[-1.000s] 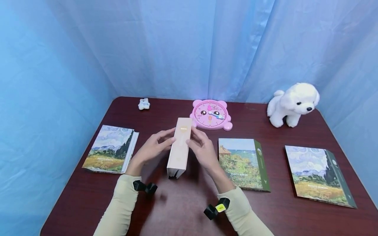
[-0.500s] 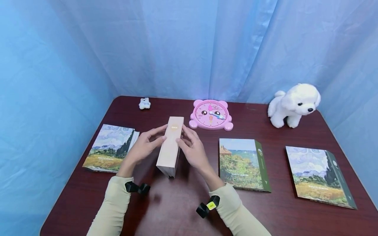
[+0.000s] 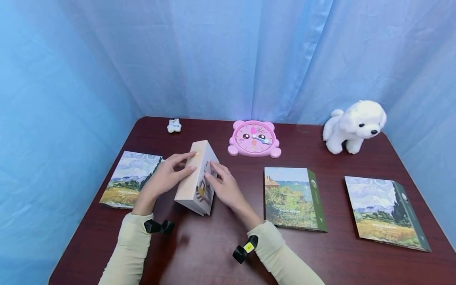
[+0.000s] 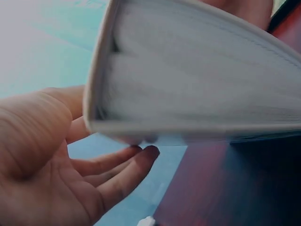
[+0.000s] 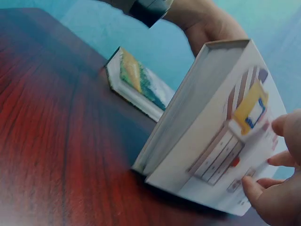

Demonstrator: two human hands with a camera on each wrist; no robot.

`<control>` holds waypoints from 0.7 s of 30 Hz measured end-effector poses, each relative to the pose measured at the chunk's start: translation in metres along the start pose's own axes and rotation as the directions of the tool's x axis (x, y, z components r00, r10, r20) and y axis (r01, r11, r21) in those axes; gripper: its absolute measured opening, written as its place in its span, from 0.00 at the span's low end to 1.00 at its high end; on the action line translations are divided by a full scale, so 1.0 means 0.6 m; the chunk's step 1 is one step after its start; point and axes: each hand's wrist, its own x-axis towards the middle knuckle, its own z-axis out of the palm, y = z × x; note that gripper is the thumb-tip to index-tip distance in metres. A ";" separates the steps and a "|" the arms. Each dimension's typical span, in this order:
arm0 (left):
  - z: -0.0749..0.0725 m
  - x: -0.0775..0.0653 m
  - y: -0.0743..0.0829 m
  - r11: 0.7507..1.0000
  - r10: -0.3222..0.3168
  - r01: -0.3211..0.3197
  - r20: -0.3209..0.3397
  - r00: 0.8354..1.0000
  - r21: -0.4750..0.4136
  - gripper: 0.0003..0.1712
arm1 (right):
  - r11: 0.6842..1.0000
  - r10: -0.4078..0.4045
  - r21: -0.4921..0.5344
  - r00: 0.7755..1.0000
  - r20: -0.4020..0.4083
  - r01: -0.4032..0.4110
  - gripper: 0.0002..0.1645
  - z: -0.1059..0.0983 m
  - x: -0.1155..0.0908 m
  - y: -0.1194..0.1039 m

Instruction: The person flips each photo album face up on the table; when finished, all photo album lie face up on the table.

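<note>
Left hand, right hand: fingers loosely spread, touching a cream album.
Leaning left, spine up, left of centre on the worktop; slack left-side support, we judge, could topple it toward the photo album at left.

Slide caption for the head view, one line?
Left hand and right hand touch a thick, tilted cream hardcover book at a glossy dark red wood-grain table.

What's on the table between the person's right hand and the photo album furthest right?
The head view shows a seaside-cover photo album between the right hand and the far-right album.
</note>
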 end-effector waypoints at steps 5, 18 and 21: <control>-0.011 -0.004 -0.002 0.997 -0.047 0.047 -0.010 0.999 0.066 0.31 | 0.990 0.036 -0.140 0.998 0.042 -0.030 0.35 0.005 -0.002 0.018; -0.031 -0.009 -0.014 0.989 -0.133 0.130 0.039 0.990 0.070 0.33 | 0.978 0.070 -0.199 0.997 0.029 -0.063 0.40 0.015 -0.002 0.036; -0.032 -0.010 -0.020 0.985 -0.161 0.158 0.044 0.986 0.069 0.33 | 0.975 0.064 -0.216 0.997 0.033 -0.055 0.41 0.017 -0.003 0.035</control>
